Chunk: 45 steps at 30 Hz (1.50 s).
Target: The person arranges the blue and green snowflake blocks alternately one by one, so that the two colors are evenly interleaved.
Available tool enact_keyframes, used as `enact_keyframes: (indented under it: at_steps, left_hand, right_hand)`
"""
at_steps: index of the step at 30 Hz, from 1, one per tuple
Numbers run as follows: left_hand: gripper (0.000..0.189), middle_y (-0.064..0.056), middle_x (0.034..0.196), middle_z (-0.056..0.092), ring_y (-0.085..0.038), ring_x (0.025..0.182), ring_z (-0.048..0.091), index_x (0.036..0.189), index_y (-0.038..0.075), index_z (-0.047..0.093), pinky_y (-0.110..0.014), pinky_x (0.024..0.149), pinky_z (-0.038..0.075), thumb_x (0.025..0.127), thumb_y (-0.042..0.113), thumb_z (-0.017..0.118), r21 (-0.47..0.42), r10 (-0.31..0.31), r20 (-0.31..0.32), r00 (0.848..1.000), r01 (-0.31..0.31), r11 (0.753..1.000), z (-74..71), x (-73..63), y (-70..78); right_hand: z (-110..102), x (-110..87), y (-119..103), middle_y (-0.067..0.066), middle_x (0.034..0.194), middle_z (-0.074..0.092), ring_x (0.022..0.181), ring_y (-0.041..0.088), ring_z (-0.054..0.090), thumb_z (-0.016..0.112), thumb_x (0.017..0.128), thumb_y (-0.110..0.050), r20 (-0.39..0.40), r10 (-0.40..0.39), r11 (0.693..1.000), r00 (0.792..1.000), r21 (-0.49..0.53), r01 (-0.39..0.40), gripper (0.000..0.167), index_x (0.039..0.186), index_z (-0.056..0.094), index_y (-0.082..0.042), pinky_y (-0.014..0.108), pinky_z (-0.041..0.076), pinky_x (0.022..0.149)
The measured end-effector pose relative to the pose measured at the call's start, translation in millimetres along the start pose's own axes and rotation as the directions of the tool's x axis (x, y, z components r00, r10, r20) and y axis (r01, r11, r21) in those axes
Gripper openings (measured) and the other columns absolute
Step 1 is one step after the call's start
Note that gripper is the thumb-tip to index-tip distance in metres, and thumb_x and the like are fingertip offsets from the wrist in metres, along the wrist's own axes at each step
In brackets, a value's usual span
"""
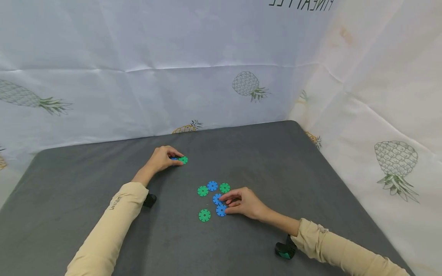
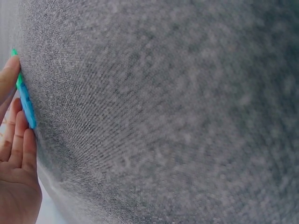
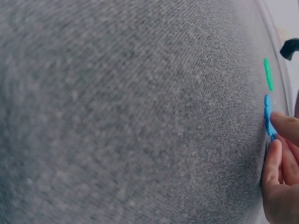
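Note:
My left hand (image 1: 162, 159) is at the far side of the table, its thumb and fingers at a green notched disc (image 1: 183, 160) and a blue notched disc (image 2: 27, 106) side by side; the hand partly hides the blue one. Near the middle, my right hand (image 1: 246, 203) has its index fingertip on one blue disc (image 1: 216, 199) and its thumb at the edge of another blue disc (image 1: 221, 210) just below. In the right wrist view, the thumb and curled fingers close around a blue disc (image 3: 268, 114). These two blue discs meet at their edges.
Around the right hand lie a third blue disc (image 1: 212, 186) and green discs to the left (image 1: 202, 191), right (image 1: 225, 187) and front (image 1: 204, 215). Grey cloth covers the table (image 1: 86, 199). A white pineapple-print curtain (image 1: 193, 96) hangs behind and on the right.

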<state>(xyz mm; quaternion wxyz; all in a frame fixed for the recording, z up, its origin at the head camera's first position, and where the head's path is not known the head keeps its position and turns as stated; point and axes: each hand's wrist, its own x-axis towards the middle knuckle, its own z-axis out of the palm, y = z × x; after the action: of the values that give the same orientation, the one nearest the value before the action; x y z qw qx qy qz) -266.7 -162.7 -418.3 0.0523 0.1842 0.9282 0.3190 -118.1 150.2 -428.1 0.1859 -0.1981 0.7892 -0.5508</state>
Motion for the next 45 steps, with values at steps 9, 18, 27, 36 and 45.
enact_keyframes:
  at_steps: [9,18,27,36,45]
  left_hand:
    - [0.028,-0.015,0.106,0.064,-0.024,0.085,0.055,0.102,0.007,0.076,-0.038,0.074,0.046,0.078,0.02,0.081,0.014,-0.009,0.004,1.0,0.009,1.0,-1.4,0.8,-1.6]
    - [0.029,-0.016,0.109,0.063,-0.025,0.088,0.056,0.103,0.007,0.076,-0.04,0.075,0.047,0.079,0.02,0.08,0.007,-0.018,0.009,1.0,0.018,1.0,-2.9,1.6,0.4]
    - [0.028,-0.014,0.107,0.063,-0.023,0.085,0.055,0.103,0.008,0.076,-0.037,0.073,0.046,0.079,0.021,0.081,0.004,-0.034,0.014,0.999,0.034,0.999,-2.8,2.1,-1.7]
    - [0.028,-0.014,0.107,0.064,-0.023,0.086,0.056,0.103,0.007,0.076,-0.038,0.074,0.046,0.078,0.02,0.081,-0.008,-0.028,0.005,1.0,0.028,1.0,0.2,0.7,-2.9]
    - [0.027,-0.015,0.109,0.064,-0.025,0.088,0.057,0.102,0.007,0.076,-0.039,0.075,0.047,0.078,0.019,0.081,-0.013,-0.031,0.007,0.999,0.031,0.999,-0.8,0.1,0.5]
  right_hand:
    - [0.6,3.1,-1.3,0.012,0.099,0.07,0.086,0.015,0.066,0.078,0.076,0.002,0.015,-0.025,0.998,1.0,-0.052,0.026,0.026,0.102,0.072,0.002,0.022,0.054,0.076]
    - [-1.5,3.7,-4.6,0.009,0.1,0.071,0.09,0.016,0.067,0.08,0.074,-0.001,0.068,-0.02,0.997,0.997,-0.075,0.025,0.027,0.1,0.073,0.0,0.023,0.053,0.08]
    - [0.4,3.4,-2.8,0.004,0.1,0.072,0.091,0.012,0.065,0.082,0.073,-0.005,0.099,-0.086,0.978,0.991,-0.182,0.103,0.03,0.101,0.073,-0.003,0.022,0.053,0.08]
    - [-6.5,-0.1,-0.3,0.008,0.093,0.07,0.08,0.013,0.066,0.081,0.074,-0.002,0.053,-0.047,0.998,0.997,-0.041,0.049,0.028,0.1,0.072,0.0,0.026,0.056,0.073]
    - [-20.0,5.3,9.3,0.016,0.094,0.071,0.079,0.015,0.067,0.08,0.073,0.0,-0.006,-0.113,0.991,0.994,0.066,0.113,0.029,0.1,0.071,0.006,0.027,0.054,0.074]
